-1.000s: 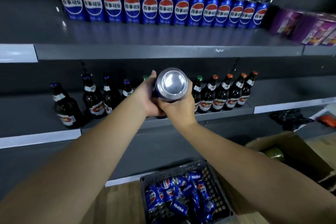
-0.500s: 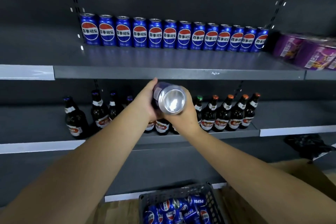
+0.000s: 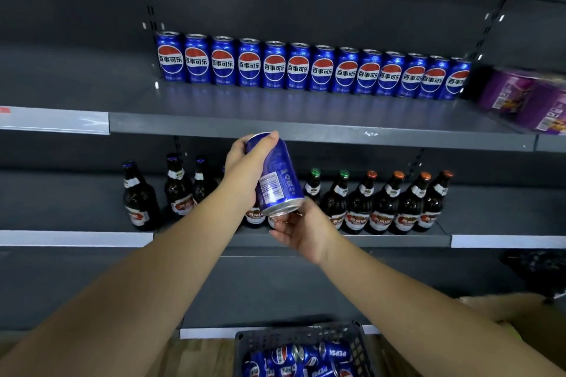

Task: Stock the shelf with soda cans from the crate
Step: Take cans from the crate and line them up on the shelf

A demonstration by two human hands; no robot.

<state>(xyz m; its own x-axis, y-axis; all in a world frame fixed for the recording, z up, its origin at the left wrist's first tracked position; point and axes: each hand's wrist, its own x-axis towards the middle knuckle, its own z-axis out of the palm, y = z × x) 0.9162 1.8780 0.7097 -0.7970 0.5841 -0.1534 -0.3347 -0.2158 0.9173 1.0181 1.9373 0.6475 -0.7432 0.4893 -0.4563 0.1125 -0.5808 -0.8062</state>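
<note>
L hand (image 3: pixel 245 170): grasps the can (image 3: pixel 275 174) round its upper half, thumb lying over the top rim.
R hand (image 3: pixel 304 231): under the can's base, fingertips touching the bottom rim, fingers loose, not wrapped round it.
can pos.: blue, tilted, top twd upper left, base twd lower right. Held in the air in front of the shelving, top just below the front edge of the upper shelf (image 3: pixel 306 128), resting on no shelf.
can row (image 3: pixel 300 69): 13 blue cans upright, side by side at back of upper shelf, logos facing out.
crate (image 3: pixel 356 343): dark mesh, bottom centre on wood floor (image 3: pixel 199 355), w/ loose cans (image 3: pixel 306 356) jumbled inside.
bottles (image 3: pixel 382 208): dark glass, coloured caps, standing on mid shelf (image 3: pixel 398 240) behind both hands.
purple packs (image 3: pixel 526 98): right end of upper shelf, just beside last can of the row, blurred.
</note>
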